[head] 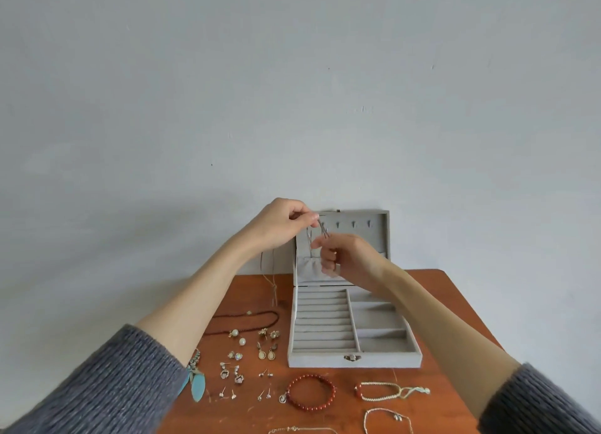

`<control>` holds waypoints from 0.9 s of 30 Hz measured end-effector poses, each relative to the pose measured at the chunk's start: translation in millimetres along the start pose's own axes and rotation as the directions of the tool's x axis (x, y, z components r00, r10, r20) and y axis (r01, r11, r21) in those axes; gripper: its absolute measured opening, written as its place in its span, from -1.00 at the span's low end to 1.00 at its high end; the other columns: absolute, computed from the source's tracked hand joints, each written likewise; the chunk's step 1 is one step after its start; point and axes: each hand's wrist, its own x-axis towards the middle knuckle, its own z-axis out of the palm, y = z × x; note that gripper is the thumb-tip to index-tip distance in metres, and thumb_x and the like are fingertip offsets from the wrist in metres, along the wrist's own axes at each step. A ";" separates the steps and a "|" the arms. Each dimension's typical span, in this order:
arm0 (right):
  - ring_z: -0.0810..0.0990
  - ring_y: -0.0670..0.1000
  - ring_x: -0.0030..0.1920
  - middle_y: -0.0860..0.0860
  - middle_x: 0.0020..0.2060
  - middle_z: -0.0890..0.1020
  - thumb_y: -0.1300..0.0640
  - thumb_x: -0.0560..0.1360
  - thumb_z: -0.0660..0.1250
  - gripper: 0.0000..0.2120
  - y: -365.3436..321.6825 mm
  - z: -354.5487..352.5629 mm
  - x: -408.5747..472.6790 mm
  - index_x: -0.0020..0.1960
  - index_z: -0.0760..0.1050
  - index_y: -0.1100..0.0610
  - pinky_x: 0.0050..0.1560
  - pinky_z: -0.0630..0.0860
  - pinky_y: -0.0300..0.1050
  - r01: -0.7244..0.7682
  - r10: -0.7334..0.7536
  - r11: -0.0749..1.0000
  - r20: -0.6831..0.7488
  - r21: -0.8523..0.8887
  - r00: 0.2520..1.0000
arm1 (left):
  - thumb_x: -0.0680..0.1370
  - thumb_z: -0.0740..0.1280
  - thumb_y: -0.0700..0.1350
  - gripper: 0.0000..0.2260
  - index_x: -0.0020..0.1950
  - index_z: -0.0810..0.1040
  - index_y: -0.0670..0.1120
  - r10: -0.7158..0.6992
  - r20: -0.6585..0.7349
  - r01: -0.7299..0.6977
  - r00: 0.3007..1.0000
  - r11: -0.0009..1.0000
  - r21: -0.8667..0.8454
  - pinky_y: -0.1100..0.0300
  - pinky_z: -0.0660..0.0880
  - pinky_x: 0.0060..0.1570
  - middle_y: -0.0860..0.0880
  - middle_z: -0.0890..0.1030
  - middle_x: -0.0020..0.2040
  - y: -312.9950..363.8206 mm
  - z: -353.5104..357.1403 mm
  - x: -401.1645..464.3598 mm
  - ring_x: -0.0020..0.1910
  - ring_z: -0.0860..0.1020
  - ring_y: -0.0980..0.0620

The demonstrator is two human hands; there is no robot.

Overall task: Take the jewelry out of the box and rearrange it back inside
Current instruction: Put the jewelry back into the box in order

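Grey box: a felt-lined jewelry box (353, 326) stands open at the middle of the table (455, 336), toward its far edge, lid (357, 235) upright against the wall.
Box base: ring rolls fill the left half, open compartments the right; no jewelry shows in them.
Lid inside: a row of small hooks runs along the top, with a gathered pocket (307, 269) below at the left.
Left hand (279, 222): raised in front of the lid's upper left corner, thumb and forefinger pinching the top of a thin chain necklace (323, 230).
Right hand (348, 258): just below and right of the left hand, fingers curled, fingertips at the lower part of the same chain; whether it truly grips the chain I cannot tell.
Second chain: a fine long necklace (273, 284) hangs by the lid's left side, its end reaching the table.
Left of the box: a dark beaded necklace (247, 320), then pairs of earrings and studs (250, 359) laid in rows.
Left edge: a turquoise leaf pendant (196, 385) partly under the grey sleeve (113, 385).
Near edge: a red bead bracelet (310, 391), a pale cord bracelet (387, 391) and two thin chain bracelets (387, 419), partly cut off.
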 end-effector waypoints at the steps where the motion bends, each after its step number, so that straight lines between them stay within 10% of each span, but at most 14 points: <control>1: 0.21 -0.06 -0.50 -0.05 -0.51 0.23 0.21 0.52 0.19 -0.82 -1.5 -5.1 -1.7 -0.23 0.47 0.19 -0.44 0.24 -0.24 0.001 -0.001 1.000 -0.025 -0.018 1.000 | 0.57 0.24 -0.03 -0.81 -0.18 0.59 0.02 -0.004 -0.011 0.004 1.000 1.000 0.023 0.14 0.41 -0.08 -0.13 0.65 -0.07 0.5 2.4 3.5 -0.16 0.51 -0.04; 6: 0.11 -0.08 -0.54 -0.10 -0.57 0.18 0.04 0.55 0.25 -0.72 -5.9 -32.4 -8.9 -0.28 0.50 0.14 -0.47 0.13 -0.24 0.068 -0.111 0.962 -0.149 -0.265 0.983 | 0.56 0.26 -0.04 -0.82 -0.09 0.62 -0.07 -0.055 0.058 0.050 0.997 0.995 0.092 0.28 0.39 -0.15 0.07 0.61 -0.16 -1.6 16.2 16.3 -0.25 0.48 0.19; 10: 0.14 -0.08 -0.53 -0.06 -0.57 0.22 0.04 0.52 0.31 -0.75 -7.7 -52.9 -10.7 -0.28 0.57 0.11 -0.46 0.15 -0.26 0.048 -0.166 0.887 -0.221 -0.460 0.961 | 0.50 0.35 0.02 -0.83 -0.17 0.65 -0.04 -0.104 0.126 0.095 0.987 0.992 0.077 0.08 0.44 0.15 -0.04 0.66 -0.04 -8.4 25.0 24.5 0.04 0.57 0.00; 13: 0.16 -0.07 -0.52 -0.07 -0.57 0.29 0.01 0.52 0.29 -0.74 -2.6 -65.2 -6.0 -0.27 0.59 0.10 -0.49 0.15 -0.30 0.041 -0.227 0.785 -0.225 -0.618 0.947 | 0.49 0.35 0.05 -0.80 -0.24 0.64 -0.03 -0.123 0.120 0.111 0.985 0.989 0.101 0.11 0.42 -0.04 -0.11 0.63 -0.14 -13.5 31.0 34.4 -0.13 0.52 -0.06; 22: 0.35 -0.03 -0.46 -0.01 -0.51 0.42 0.01 0.53 0.24 -0.67 14.9 -80.1 44.7 -0.22 0.58 0.24 -0.36 0.30 -0.16 -0.122 -0.314 0.623 -0.390 -0.773 0.866 | 0.52 0.28 0.06 -0.56 -0.47 0.24 -0.08 -0.081 -0.300 0.208 0.950 0.883 0.421 0.17 0.21 -0.43 0.00 0.27 -0.54 -40.9 74.5 73.3 -0.48 0.28 0.00; 27: 0.27 0.02 -0.48 0.00 -0.59 0.29 0.03 0.52 0.23 -0.53 21.5 -83.9 69.8 -0.51 0.21 0.12 -0.47 0.17 -0.14 -0.218 -0.341 0.687 -0.573 -0.693 0.745 | 0.54 0.23 0.04 -0.54 -0.49 0.21 -0.10 -0.126 -0.382 0.278 0.916 0.885 0.373 0.18 0.28 -0.36 0.01 0.32 -0.51 -44.5 92.1 102.8 -0.34 0.45 -0.17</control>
